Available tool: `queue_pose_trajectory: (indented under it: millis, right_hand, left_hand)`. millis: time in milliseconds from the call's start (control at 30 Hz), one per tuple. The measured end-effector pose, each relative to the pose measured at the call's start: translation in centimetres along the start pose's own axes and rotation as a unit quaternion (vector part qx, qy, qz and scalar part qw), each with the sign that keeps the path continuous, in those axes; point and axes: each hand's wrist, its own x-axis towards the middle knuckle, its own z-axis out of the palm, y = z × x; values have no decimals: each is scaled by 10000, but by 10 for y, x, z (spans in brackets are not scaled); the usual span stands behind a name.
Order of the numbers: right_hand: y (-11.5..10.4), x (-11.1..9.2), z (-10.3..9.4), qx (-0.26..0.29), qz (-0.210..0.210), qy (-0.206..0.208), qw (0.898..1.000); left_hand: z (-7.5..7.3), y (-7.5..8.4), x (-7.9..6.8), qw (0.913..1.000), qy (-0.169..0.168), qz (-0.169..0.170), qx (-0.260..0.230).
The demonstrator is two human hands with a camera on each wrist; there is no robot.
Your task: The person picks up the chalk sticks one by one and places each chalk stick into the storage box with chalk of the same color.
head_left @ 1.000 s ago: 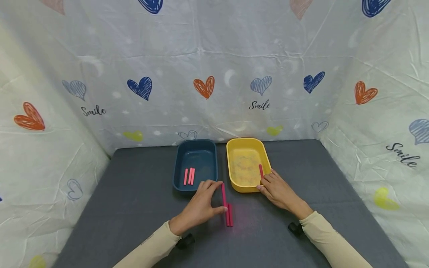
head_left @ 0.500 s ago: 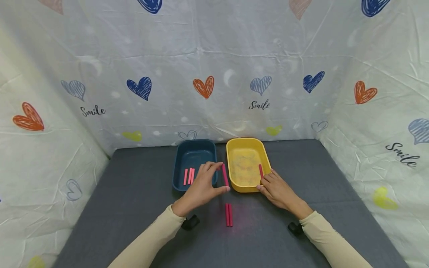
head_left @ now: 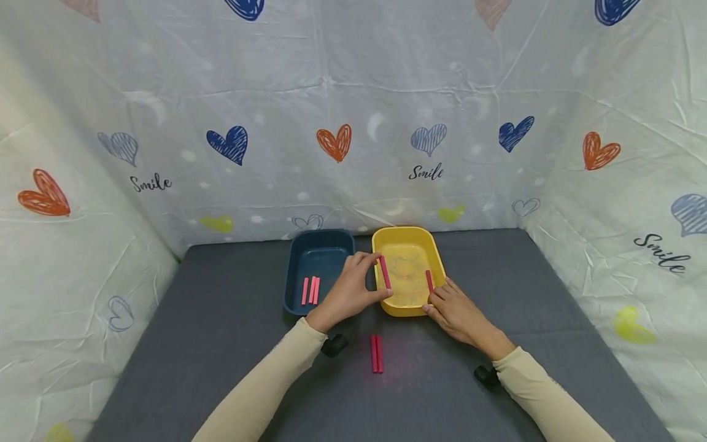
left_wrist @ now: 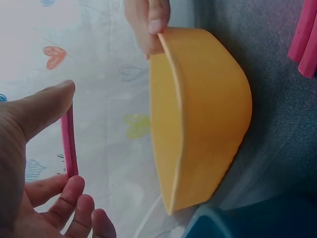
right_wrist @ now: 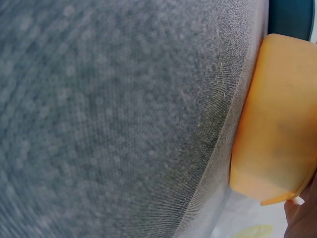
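My left hand pinches a dark pink stick lengthwise, thumb at the near end and a fingertip at the far end. In the left wrist view the held stick has flat, faceted sides. From the head, it overlaps the left side of the yellow bin. My right hand grips this bin's near right corner, fingers over the rim and thumb at the front. Another dark pink stick is inside by those fingers, its lower end hidden. Two matching sticks lie side by side on the grey cloth.
Left of the yellow bin stands a dark blue bin holding a few lighter pink sticks. The grey-covered table is bounded by a white printed curtain at the back and sides.
My left hand has carried its stick from beside the two on the table up and right to the yellow bin. The right hand has stayed on the bin's corner.
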Motion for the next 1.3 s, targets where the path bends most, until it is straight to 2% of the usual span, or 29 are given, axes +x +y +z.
queue_pose_trajectory:
  millis: [233,533,833,1100,1300]
  right_hand:
    - [0,0,0,-27,23,-65,10000]
    - [0,1,0,-30,20,-84,10000]
    - [-1,1,-1,-72,-34,-11,10000]
    - [-2,2,-3,-111,-138,94,9998]
    - [-2,1,-3,-132,-121,89,9998]
  left_hand:
    - [13,-1,15,9999,-102,115,34]
    - [27,-2,37,9991,-361,-178,115]
    - [45,-7,56,9982,-570,-10,202]
    - [55,-4,69,9971,-690,-143,270]
    - [62,-2,79,9953,-814,-165,495]
